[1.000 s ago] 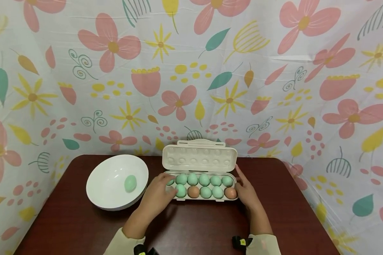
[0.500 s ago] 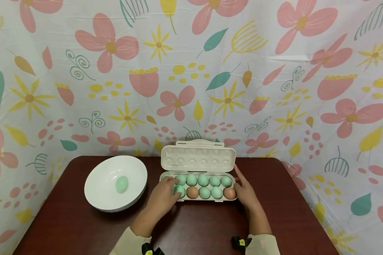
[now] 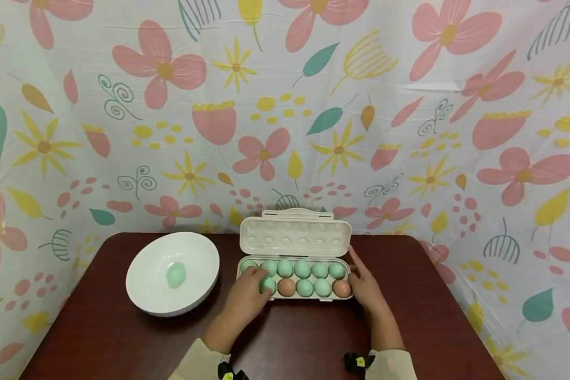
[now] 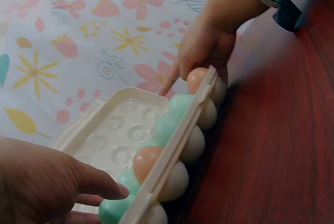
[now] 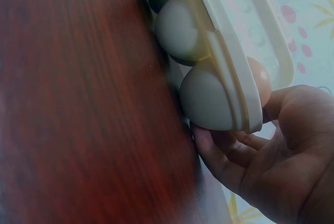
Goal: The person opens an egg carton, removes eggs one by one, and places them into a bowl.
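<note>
A cream egg carton (image 3: 295,237) stands with its lid up, holding several pale green eggs and two brown eggs (image 3: 286,287). My left hand (image 3: 247,296) is over its left end, thumb and fingers around a green egg (image 3: 268,285) in the front row. In the left wrist view, the thumb of that hand (image 4: 42,182) touches the green egg (image 4: 114,209). The front-left slot is hidden by the hand. My right hand (image 3: 367,289) holds the carton's right end, beside a brown egg (image 3: 342,288). The right wrist view has its fingers curled around that end.
A white bowl (image 3: 144,293) stands on the dark wooden table (image 3: 309,343), left of the carton, with one green egg (image 3: 176,275) lying in it. A flowered cloth (image 3: 285,116) hangs behind the table.
My left hand has moved from the back-left egg toward the front-row green egg. The back-left egg shows again. In the bowl, the green egg has rolled left. My right hand stays in place.
</note>
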`<state>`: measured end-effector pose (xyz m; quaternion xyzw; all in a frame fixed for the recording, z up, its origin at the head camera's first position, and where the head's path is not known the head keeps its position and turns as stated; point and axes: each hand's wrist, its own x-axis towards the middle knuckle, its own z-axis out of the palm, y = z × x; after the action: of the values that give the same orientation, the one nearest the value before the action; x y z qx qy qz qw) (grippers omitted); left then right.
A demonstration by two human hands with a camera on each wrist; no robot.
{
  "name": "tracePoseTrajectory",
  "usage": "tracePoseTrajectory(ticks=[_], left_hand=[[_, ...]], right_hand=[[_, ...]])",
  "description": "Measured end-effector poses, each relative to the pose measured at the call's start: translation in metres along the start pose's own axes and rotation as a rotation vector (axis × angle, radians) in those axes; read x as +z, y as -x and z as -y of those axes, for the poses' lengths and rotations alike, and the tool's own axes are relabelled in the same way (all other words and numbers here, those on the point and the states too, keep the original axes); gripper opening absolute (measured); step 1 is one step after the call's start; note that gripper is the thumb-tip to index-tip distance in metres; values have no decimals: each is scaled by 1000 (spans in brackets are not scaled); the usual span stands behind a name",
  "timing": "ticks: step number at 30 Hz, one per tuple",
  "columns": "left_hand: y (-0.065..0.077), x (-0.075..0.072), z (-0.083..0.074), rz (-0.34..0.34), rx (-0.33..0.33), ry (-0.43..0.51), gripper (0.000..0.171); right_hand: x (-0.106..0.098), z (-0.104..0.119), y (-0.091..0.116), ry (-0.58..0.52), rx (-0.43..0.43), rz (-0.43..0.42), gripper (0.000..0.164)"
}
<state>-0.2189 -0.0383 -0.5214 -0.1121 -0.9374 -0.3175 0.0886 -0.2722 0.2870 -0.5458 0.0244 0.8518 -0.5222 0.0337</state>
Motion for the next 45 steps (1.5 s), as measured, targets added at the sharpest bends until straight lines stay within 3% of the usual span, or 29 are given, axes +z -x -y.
tracePoseTrajectory(ticks=[22,36,45], left_hand=[[0,15,6,-62,4,-16,37],[1,13,5,-52,-12,-1,37],[0,9,4,-81,10,-6,37]], right_hand=[[0,0,-1,10,0,-4,74],[-2,0,0,-16,31,33,72],[-7,21,9,-64,52,74,73]])
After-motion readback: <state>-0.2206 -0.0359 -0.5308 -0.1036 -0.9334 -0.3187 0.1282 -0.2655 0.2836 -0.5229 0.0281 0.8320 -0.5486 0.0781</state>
